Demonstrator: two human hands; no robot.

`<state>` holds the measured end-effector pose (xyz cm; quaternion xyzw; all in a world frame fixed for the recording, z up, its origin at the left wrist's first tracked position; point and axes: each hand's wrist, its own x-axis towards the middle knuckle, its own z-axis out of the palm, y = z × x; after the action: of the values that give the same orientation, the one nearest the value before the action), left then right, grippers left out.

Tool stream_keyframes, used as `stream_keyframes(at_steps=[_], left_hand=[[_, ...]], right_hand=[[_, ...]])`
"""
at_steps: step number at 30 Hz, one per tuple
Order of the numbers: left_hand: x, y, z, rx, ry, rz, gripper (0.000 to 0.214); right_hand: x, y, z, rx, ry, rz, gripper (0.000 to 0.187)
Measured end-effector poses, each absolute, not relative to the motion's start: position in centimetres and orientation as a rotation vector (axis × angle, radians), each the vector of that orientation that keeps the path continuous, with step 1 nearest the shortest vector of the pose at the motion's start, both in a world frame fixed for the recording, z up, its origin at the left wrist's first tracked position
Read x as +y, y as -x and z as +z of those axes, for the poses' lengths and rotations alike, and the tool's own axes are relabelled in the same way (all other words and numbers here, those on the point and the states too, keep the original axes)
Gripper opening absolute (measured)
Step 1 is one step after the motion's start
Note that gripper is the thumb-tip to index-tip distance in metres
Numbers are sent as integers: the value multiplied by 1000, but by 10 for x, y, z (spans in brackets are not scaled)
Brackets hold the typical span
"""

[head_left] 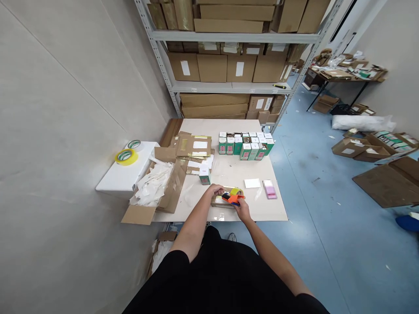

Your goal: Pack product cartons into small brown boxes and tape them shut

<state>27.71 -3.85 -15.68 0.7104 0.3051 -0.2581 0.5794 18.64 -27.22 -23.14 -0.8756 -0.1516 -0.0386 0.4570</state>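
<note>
My right hand (242, 210) is closed around an orange tape dispenser (233, 199) that carries a roll of yellowish tape (236, 191). The dispenser is over a small flat cardboard box (217, 201) near the table's front edge. At the box's far left part, my left hand (216, 189) has its fingers curled together close to the dispenser's front end. What those fingers pinch is too small to make out. A green-and-white carton (204, 175) stands just beyond my left hand.
Several green-and-white cartons (245, 146) stand in rows at the table's (229, 174) back right. Flattened cardboard (193, 146) lies back left. White paper (252, 183) and pink cards (270, 190) lie right. An open box of paper scraps (153, 185) sits left, near tape rolls (126, 156). Shelving (235, 38) rises behind.
</note>
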Motion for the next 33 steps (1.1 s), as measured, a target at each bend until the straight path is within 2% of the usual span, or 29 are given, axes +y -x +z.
stream_keyframes(at_steps=[8, 15, 19, 27, 33], left_hand=[[-32, -280, -134, 526, -1596, -415, 18], [-29, -279, -116, 335, -1430, -137, 34], [-28, -280, -105, 293, -1382, -120, 37], [-29, -267, -111, 505, -1359, 123, 36], [-28, -233, -143, 744, -1198, 239, 29]], right_hand=[[-271, -188, -225, -366, 2162, -56, 13], [-270, -188, -220, -326, 2146, -10, 15], [-270, -190, -214, -301, 2135, 15, 20], [-289, -216, -174, -298, 2147, 51, 46], [-287, -231, -146, -262, 2266, 180, 40]])
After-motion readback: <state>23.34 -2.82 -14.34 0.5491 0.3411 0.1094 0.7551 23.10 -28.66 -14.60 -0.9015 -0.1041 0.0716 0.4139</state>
